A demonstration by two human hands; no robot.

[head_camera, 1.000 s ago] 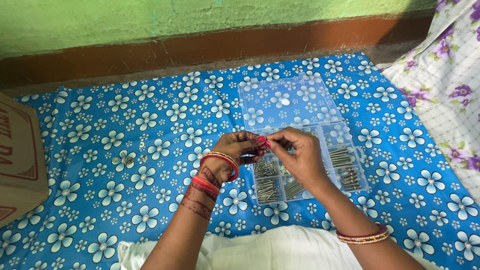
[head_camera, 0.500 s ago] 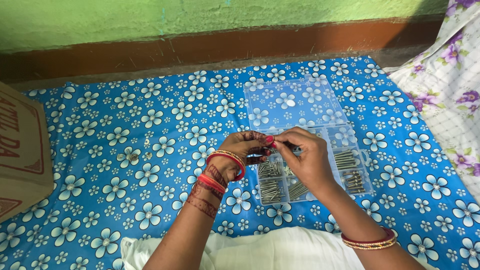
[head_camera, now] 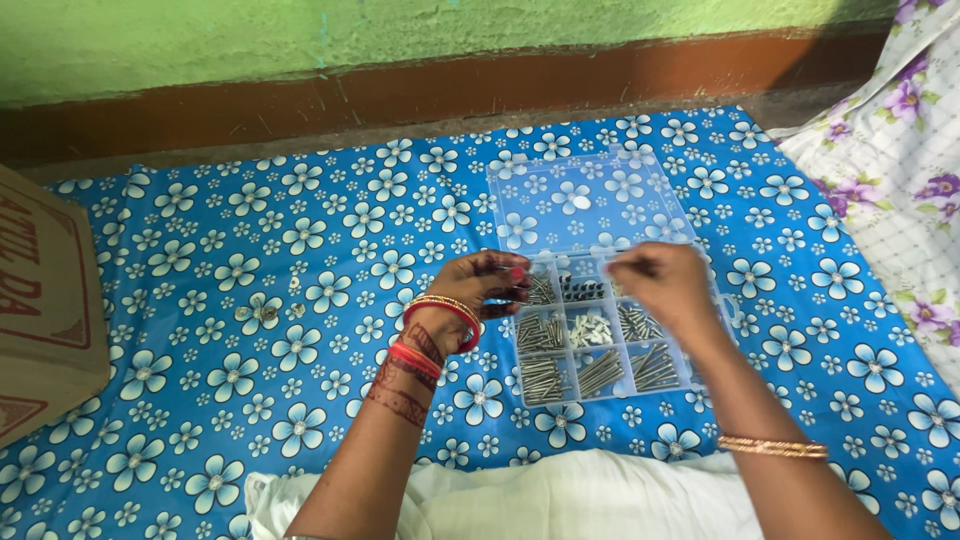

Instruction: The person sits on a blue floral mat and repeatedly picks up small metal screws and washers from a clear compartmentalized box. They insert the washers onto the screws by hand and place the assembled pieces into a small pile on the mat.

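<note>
Over a clear plastic organiser box (head_camera: 600, 345), two hands are working at the sorted screws.
Left hand (head_camera: 480, 290) is hovering at the box's left edge, its fingers (head_camera: 515, 280) curled together, though what they pinch cannot be told; right hand (head_camera: 668, 285) is hanging over the far-right compartments, fingers (head_camera: 625, 266) pinched together on something too small to make out. Beyond both hands, the open lid (head_camera: 585, 205) is lying flat on the blue flowered sheet (head_camera: 250, 330); screws (head_camera: 600, 372) are filling compartments below the fingers.

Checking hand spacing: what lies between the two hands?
In the head view, the organizer box's back compartments, holding small metal hardware, lie between the left hand and right hand.
</note>
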